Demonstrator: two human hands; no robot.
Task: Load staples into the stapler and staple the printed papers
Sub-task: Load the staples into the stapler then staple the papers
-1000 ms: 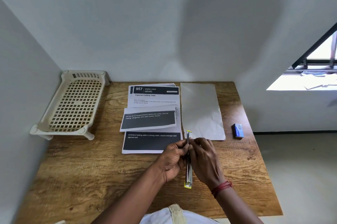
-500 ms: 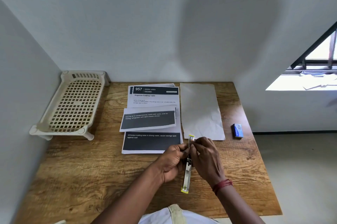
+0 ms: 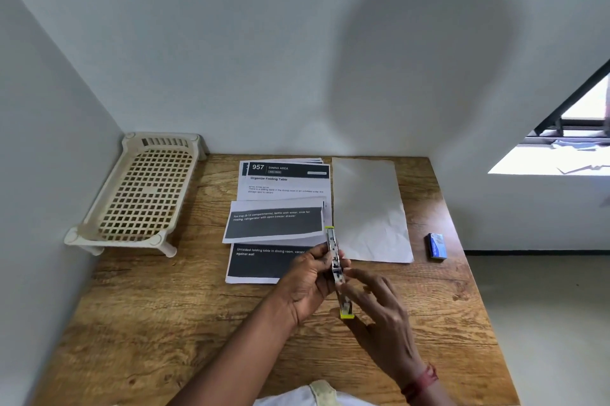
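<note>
Above a wooden table [image 3: 165, 323], a yellow-tipped stapler [image 3: 336, 265] is gripped by the left hand [image 3: 308, 283], just over the printed papers [image 3: 284, 207]. Loosely open, blurred, the right hand [image 3: 379, 310] touches its side. A loose grip could probably let it slip. Legible print: "957 DINING AREA", "Organize Folding Table".

Wood-grain worktop [image 3: 171, 323] set into a corner, plain pale walls [image 3: 231, 42] at rear and left, broad soft shadow [image 3: 425, 52] on rear wall, dark-framed window [image 3: 574, 128] at right admitting bright daylight, grey floor [image 3: 544, 323] below.
</note>
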